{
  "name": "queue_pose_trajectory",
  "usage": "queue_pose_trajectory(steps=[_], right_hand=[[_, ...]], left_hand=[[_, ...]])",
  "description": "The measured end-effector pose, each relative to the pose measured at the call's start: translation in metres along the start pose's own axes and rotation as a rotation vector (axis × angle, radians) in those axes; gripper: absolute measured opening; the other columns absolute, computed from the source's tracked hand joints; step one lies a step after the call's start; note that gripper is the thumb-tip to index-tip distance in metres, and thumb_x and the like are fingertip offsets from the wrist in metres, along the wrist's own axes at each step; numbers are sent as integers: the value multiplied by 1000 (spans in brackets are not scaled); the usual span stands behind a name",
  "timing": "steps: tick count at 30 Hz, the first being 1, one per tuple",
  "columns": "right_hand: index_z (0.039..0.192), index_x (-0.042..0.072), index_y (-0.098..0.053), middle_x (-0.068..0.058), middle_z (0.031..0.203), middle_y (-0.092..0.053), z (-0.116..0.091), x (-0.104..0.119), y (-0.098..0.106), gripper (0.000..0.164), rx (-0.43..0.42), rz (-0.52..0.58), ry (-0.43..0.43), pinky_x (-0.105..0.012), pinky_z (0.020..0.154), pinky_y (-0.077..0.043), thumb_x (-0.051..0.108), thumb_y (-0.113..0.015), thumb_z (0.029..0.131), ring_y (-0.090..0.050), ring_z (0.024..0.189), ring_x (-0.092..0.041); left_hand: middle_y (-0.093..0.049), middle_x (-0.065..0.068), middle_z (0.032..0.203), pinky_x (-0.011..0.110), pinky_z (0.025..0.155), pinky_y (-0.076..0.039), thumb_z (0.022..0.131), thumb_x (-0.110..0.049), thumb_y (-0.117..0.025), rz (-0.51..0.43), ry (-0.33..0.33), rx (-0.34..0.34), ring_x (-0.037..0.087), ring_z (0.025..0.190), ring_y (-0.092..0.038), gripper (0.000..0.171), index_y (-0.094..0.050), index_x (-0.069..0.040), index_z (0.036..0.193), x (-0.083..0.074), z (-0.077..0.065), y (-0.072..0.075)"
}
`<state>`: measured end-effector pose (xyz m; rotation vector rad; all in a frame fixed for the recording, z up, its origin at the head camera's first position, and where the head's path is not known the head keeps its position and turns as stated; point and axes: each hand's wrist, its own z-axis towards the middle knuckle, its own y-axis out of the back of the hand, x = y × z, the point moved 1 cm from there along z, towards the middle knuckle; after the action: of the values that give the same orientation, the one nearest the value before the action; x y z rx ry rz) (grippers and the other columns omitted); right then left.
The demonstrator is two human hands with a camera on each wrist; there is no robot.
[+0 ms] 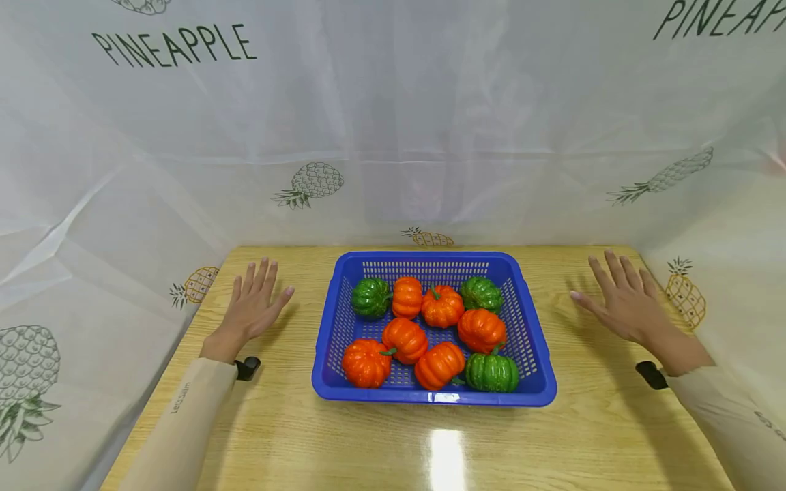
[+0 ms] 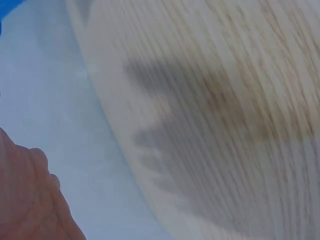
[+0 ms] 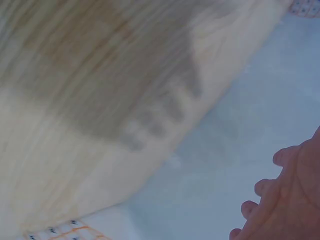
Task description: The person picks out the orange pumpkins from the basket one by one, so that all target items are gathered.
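A blue plastic basket (image 1: 430, 395) with slotted walls lies in the middle of the table. Inside it are several small orange pumpkins (image 1: 405, 340) and three green ones, among them a green pumpkin (image 1: 492, 372) at the near right corner. To the left of the basket, my left hand (image 1: 254, 305) is held palm down with straight, slightly spread fingers. My right hand (image 1: 628, 301) is spread in the same way on the basket's right. Both hands hold nothing and cast shadows on the wood, seen in the wrist views too.
The light wooden table (image 1: 282, 429) reflects a bright patch near its front. A white sheet (image 1: 430, 123) printed with pineapples hangs behind the table and down both sides. Each wrist wears a black strap device, such as the left wrist device (image 1: 248, 368).
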<state>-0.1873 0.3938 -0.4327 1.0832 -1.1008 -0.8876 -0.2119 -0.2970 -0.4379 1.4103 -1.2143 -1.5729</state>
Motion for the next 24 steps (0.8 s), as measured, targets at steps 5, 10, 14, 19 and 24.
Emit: queue_pose_trajectory(steps=[5, 10, 14, 19, 24], right_hand=[[170, 3, -7, -29, 173, 3, 3, 21, 7, 89, -25, -41, 61, -71, 125, 7, 52, -51, 109, 0, 157, -56], [170, 4, -12, -28, 174, -4, 6, 46, 14, 90, -56, -66, 138, -69, 127, 6, 53, -54, 107, -2, 160, -52], [171, 8, -14, -24, 175, -6, 9, 66, 18, 91, -77, -83, 211, -67, 128, 4, 56, -55, 106, -4, 161, -48], [171, 10, -19, -19, 177, -8, 11, 89, 20, 92, -99, -108, 306, -65, 129, -1, 59, -58, 104, -10, 161, -45], [169, 9, -26, -19, 175, -15, 13, 109, 20, 92, -104, -123, 395, -58, 131, -2, 64, -58, 102, -17, 159, -46]], left_hand=[[11, 20, 175, 63, 126, 16, 111, -63, -28, -28, -18, -6, 46, 160, 14, 90, 2, -1, 169, -10, -1, 2], [13, 17, 175, 63, 126, 17, 111, -63, -27, -27, -20, 15, 42, 160, 18, 89, 5, -4, 169, -21, -3, 6], [16, 15, 175, 63, 126, 17, 112, -62, -27, -30, -27, 37, 40, 160, 20, 87, 6, -5, 169, -30, -5, 9], [15, 14, 176, 63, 126, 16, 112, -59, -29, -66, -52, 52, 38, 160, 20, 85, 5, -5, 169, -42, -7, 11], [14, 13, 176, 63, 126, 16, 113, -57, -30, -104, -79, 66, 39, 161, 19, 83, 4, -7, 170, -54, -9, 13]])
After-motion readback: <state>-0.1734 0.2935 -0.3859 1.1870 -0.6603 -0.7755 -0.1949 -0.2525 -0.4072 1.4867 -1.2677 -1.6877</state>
